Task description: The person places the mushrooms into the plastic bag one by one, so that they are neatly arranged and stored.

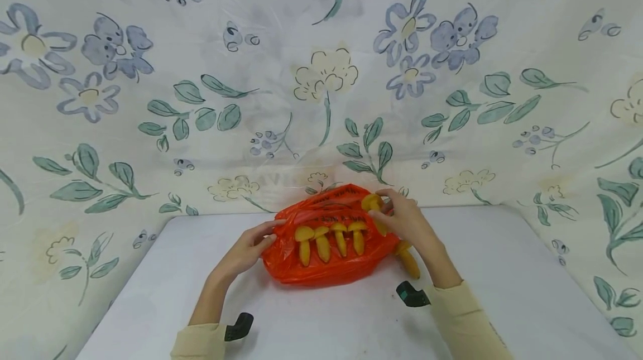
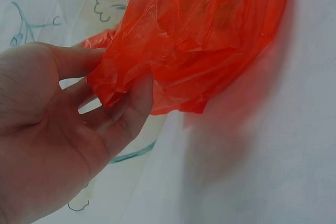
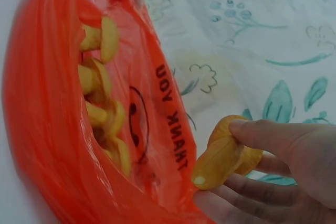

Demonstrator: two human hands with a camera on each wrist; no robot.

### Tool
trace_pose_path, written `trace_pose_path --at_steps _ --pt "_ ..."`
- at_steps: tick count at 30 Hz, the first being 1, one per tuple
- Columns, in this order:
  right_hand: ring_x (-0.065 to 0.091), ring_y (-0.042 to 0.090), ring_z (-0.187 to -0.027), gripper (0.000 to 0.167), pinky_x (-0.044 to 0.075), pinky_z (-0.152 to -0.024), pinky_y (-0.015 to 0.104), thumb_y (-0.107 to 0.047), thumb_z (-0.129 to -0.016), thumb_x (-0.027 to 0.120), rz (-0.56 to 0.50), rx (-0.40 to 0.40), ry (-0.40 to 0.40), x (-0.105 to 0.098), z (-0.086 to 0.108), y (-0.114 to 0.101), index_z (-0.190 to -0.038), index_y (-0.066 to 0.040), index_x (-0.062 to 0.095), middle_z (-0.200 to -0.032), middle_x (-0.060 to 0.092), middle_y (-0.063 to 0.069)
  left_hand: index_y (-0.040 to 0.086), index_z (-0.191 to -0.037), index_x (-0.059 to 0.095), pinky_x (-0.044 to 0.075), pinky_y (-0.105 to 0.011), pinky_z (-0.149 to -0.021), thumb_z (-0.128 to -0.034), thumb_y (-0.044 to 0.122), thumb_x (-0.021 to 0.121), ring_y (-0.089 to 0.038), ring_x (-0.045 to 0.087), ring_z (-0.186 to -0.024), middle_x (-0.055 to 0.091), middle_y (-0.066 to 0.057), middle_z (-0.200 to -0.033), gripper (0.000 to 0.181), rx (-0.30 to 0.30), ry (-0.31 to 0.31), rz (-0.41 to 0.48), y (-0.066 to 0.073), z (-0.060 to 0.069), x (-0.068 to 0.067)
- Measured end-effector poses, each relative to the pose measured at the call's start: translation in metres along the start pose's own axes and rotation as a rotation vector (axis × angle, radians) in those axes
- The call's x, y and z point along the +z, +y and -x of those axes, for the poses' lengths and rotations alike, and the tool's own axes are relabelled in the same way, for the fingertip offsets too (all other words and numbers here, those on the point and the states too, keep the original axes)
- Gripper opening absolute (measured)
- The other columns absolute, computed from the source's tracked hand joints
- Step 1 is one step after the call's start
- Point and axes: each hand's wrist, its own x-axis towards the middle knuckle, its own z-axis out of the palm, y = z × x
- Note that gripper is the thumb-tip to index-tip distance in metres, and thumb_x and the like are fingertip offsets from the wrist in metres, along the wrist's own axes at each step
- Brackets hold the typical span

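A red plastic bag (image 1: 321, 270) with black printing lies on the white table, its mouth open. Several yellow mushrooms (image 1: 322, 244) lie side by side in it, caps toward the printed wall. My left hand (image 1: 248, 249) holds the bag's left edge between thumb and fingers, as the left wrist view shows. Over the bag's right end, my right hand (image 1: 402, 215) pinches another yellow mushroom (image 3: 220, 153), its stem pointing at the bag in the right wrist view. One more mushroom (image 1: 409, 261) rests on the table beside the bag's right end, under the right forearm.
The white table (image 1: 502, 293) extends to both sides of the bag. Right behind it hangs a floral cloth (image 1: 281, 97), which also covers the sides. A black camera mount (image 1: 413, 294) juts from the right wrist, another mount (image 1: 239, 327) from the left.
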Motion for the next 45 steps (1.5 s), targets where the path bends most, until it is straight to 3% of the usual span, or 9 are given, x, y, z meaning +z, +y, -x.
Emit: trace_pose_path --at_steps 6,24,30,37,45 --pt "0.064 0.02 -0.082 0.06 0.06 -0.07 0.03 -0.032 -0.09 0.071 -0.004 -0.042 -0.011 0.011 -0.001 -0.007 -0.14 -0.009 0.048 -0.103 0.068 0.013 0.022 -0.142 0.052 0.049 -0.05 -0.104 -0.1015 0.016 0.051 -0.039 0.049 -0.133 0.051 -0.016 -0.145 0.041 0.005 0.006 -0.018 0.0 0.001 0.0" --pt "0.062 0.014 -0.062 0.056 0.057 -0.06 0.025 -0.03 -0.088 0.073 -0.012 -0.006 -0.044 0.044 -0.01 -0.011 -0.136 -0.01 0.052 -0.097 0.069 0.011 0.021 -0.143 0.051 0.049 -0.05 -0.103 -0.1015 0.017 0.051 -0.04 0.048 -0.134 0.051 -0.017 -0.146 0.041 0.005 0.0 -0.013 0.001 0.002 0.0" --pt "0.061 0.014 -0.069 0.055 0.056 -0.061 0.025 -0.03 -0.088 0.074 0.029 -0.014 -0.053 0.056 -0.015 -0.011 -0.134 -0.009 0.053 -0.093 0.069 0.008 0.023 -0.143 0.051 0.05 -0.049 -0.102 -0.1016 0.018 0.051 -0.04 0.049 -0.133 0.05 -0.017 -0.146 0.041 -0.011 0.009 -0.01 0.001 0.001 0.0" --pt "0.054 0.015 -0.065 0.055 0.046 -0.056 0.022 -0.029 -0.088 0.073 0.015 -0.001 -0.034 0.066 -0.02 -0.011 -0.134 -0.007 0.052 -0.08 0.06 0.005 0.021 -0.142 0.052 0.049 -0.049 -0.104 -0.1014 0.014 0.051 -0.037 0.052 -0.13 0.054 -0.015 -0.142 0.041 0.031 0.012 -0.03 -0.001 0.0 0.0" --pt "0.054 0.017 -0.072 0.054 0.043 -0.056 0.021 -0.028 -0.089 0.072 -0.015 0.036 0.0 0.075 -0.024 -0.01 -0.134 -0.008 0.051 -0.084 0.062 0.006 0.022 -0.142 0.052 0.049 -0.049 -0.104 -0.1016 0.015 0.051 -0.038 0.051 -0.131 0.053 -0.016 -0.144 0.041 0.026 0.003 -0.015 0.001 -0.001 0.0"
